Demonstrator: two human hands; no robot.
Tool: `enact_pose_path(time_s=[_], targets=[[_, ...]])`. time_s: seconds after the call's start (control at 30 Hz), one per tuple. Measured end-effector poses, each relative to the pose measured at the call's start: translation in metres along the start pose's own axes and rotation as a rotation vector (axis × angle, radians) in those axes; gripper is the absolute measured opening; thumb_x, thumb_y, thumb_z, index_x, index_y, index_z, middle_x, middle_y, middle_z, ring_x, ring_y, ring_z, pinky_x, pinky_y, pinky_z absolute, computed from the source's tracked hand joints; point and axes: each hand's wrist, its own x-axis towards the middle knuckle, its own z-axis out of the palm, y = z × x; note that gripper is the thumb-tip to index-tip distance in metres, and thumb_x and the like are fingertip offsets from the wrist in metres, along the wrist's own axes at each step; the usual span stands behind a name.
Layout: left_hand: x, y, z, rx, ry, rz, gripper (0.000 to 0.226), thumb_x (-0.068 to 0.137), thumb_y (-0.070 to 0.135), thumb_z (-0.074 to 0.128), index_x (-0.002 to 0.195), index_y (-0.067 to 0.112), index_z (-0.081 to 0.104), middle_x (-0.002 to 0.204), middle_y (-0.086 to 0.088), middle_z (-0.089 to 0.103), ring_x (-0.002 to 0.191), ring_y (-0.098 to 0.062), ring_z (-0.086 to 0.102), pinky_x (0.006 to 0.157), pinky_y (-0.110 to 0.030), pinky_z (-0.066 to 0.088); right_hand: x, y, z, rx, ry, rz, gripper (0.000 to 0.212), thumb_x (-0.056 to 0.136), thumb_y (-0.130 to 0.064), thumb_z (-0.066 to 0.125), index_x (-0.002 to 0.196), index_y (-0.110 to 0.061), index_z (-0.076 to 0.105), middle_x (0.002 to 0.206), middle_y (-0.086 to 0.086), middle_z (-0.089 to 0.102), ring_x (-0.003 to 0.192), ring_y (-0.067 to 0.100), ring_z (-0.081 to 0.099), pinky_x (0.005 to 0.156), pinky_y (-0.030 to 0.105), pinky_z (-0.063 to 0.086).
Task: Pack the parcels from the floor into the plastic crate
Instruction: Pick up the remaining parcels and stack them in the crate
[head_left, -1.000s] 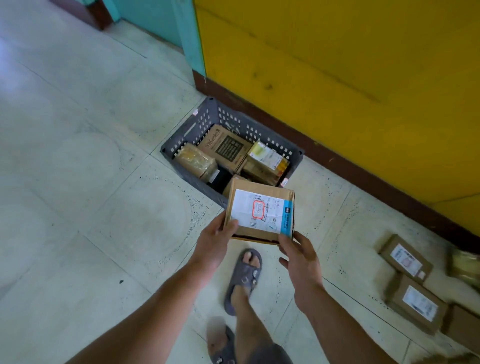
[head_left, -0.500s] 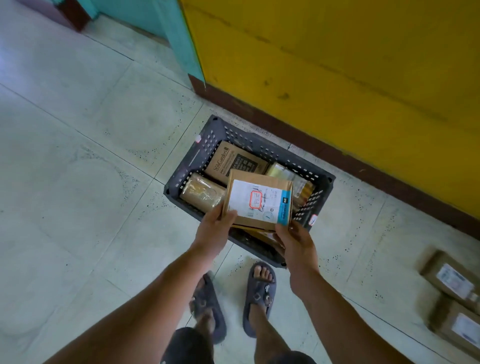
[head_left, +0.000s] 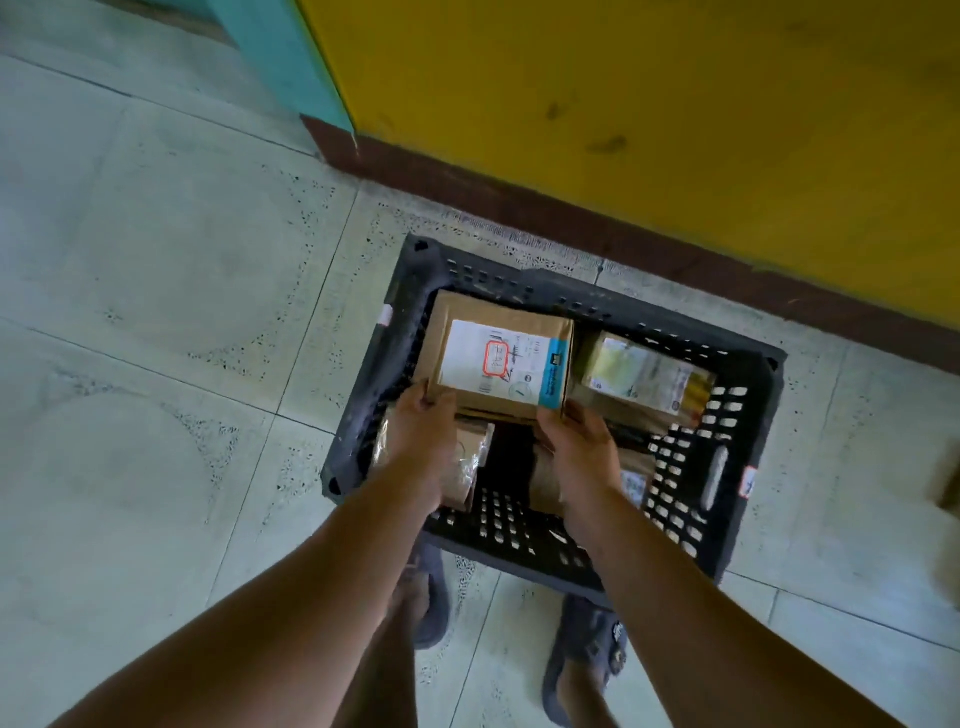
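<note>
— Pale floor tiles (head_left: 156, 260) run up to a brown skirting (head_left: 519, 202) under a yellow wall (head_left: 623, 104). What stands by it?

— A dark plastic crate (head_left: 498, 525) with holes in its walls, near the skirting and just ahead of two grey sandals (head_left: 592, 644).

— And the parcel being packed?

— A cardboard box (head_left: 498, 358) with a white label (red stamp, blue strip along one edge) sits inside the crate's rim, toward the far left corner, label up.

— Who has hold of it?

— Both hands. The left hand (head_left: 421, 431) holds its near left corner, and the right hand (head_left: 576, 447) grips the near right corner with curled fingers.

— Is it set down?

— I cannot tell; some brown card shows under its near edge.

— Anything else in there?

— A parcel with a yellowish label (head_left: 639, 379) lies just beside it on the right, and a plastic-wrapped parcel (head_left: 467, 457) lies under the left wrist.
</note>
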Motion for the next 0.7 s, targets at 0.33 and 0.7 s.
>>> enact_pose_path(time_s=[0.33, 0.7], targets=[[0.124, 0.01, 0.012, -0.233, -0.015, -0.264, 0.02, 0.092, 0.012, 0.055, 0.109, 0.018, 0.064, 0.105, -0.003, 0.068, 0.096, -0.013, 0.066, 0.081, -0.024, 0.058, 0.106, 0.014, 0.081, -0.087, 0.082, 0.0, 0.017, 0.091, -0.034, 0.061, 0.107, -0.037, 0.058, 0.111, -0.004, 0.065, 0.096, 0.017, 0.065, 0.09, 0.042, 0.055], [0.145, 0.0, 0.011, -0.589, -0.227, -0.248, 0.026, 0.092, 0.0, 0.051, 0.117, 0.003, 0.058, 0.112, -0.016, 0.069, 0.103, -0.026, 0.068, 0.096, -0.035, 0.053, 0.125, 0.017, 0.082, -0.131, 0.026, 0.072, 0.043, 0.092, -0.021, 0.06, 0.133, -0.024, 0.047, 0.098, -0.005, 0.06, 0.079, 0.01, 0.06, 0.091, 0.041, 0.056]])
